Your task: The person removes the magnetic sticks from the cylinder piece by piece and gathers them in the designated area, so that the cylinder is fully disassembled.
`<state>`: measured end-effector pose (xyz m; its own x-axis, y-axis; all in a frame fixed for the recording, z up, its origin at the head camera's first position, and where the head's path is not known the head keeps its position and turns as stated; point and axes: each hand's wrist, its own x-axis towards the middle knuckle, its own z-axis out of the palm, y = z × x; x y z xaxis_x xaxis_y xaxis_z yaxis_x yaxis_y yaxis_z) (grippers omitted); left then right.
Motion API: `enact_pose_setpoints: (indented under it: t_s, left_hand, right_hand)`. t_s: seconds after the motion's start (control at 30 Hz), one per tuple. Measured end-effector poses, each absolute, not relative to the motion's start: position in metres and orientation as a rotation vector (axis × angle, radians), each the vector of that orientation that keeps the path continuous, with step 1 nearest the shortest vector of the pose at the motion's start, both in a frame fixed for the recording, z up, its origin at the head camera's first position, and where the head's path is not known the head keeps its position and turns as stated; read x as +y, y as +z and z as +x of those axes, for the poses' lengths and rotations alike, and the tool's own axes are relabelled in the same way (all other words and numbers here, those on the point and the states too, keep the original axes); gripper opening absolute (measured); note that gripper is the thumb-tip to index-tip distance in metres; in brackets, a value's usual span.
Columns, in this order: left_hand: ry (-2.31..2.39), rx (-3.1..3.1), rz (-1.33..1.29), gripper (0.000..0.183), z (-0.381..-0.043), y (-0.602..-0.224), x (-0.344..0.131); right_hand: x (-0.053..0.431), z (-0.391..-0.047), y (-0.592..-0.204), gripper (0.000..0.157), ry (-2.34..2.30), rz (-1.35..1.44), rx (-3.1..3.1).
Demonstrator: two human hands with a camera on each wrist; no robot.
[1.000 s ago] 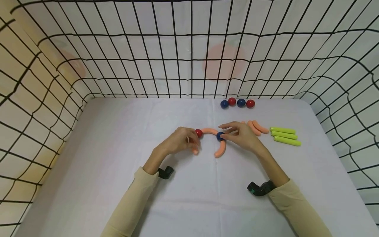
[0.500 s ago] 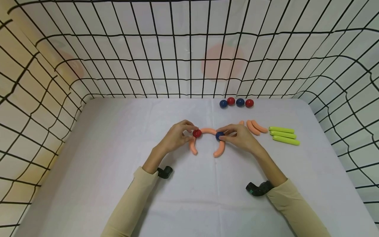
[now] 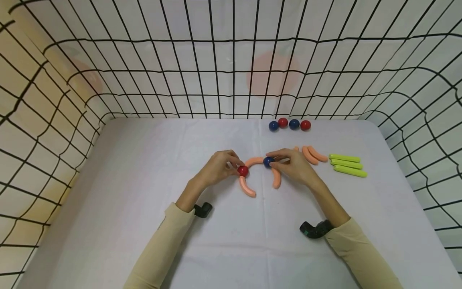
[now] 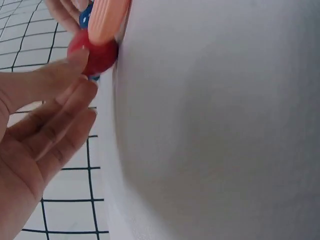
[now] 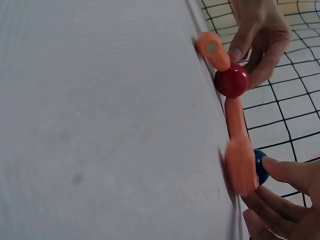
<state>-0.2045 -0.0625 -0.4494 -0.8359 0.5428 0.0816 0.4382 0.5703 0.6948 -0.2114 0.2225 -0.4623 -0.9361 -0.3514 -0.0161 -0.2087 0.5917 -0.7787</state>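
My left hand (image 3: 220,168) pinches a red ball (image 3: 243,171) between thumb and fingers. The blue ball (image 3: 268,162) is held between the thumb and fingers of my right hand (image 3: 295,165). A curved orange stick (image 3: 254,160) joins the two balls. From the red ball a second curved orange stick (image 3: 247,188) extends toward me, and a third curved orange stick (image 3: 276,178) hangs off the blue ball. In the right wrist view, the red ball (image 5: 232,80) shows clearly, while the blue ball (image 5: 260,166) is partly hidden behind an orange stick (image 5: 241,167).
Several loose red and blue balls (image 3: 294,124) lie in a row at the table's back. Right of my right hand are loose orange curved sticks (image 3: 317,154), one partly hidden, and three straight green sticks (image 3: 348,171). Black wire mesh (image 3: 231,72) encloses the white table (image 3: 144,160).
My left hand has come to grip the red ball, which has shifted toward me. Its lower orange stick swung right and toward me. The blue ball's lower stick also swung right.
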Motion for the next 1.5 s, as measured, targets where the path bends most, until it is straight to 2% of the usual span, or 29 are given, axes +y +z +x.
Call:
enact_pose_setpoints:
  t_s: [0.43,0.63,0.8,1.03,1.3,1.5]
  left_hand:
    - [0.921,2.541,1.106,0.027,-0.198,-0.447,-0.05]
    - [0.939,2.511,1.084,0.025,-0.196,-0.445,-0.046]
    - [0.941,2.552,1.076,0.021,-0.196,-0.444,-0.047]
    - [0.866,2.648,1.044,0.021,-0.197,-0.442,-0.053]
    - [0.869,2.623,1.03,0.03,-0.198,-0.446,-0.056]
    - [0.869,2.619,1.036,0.027,-0.198,-0.445,-0.058]
  right_hand:
    - [0.215,-0.209,-0.46,0.036,-1.266,-0.455,2.737]
    - [0.211,-0.193,-0.451,0.031,-1.338,-0.6,2.77]
    - [0.208,-0.184,-0.455,0.033,-1.298,-0.738,2.61]
    - [0.205,-0.182,-0.466,0.033,-1.234,-0.732,2.451]
    - [0.203,-0.182,-0.474,0.025,-1.267,-0.771,2.436]
    - [0.203,-0.183,-0.474,0.024,-1.265,-0.789,2.422]
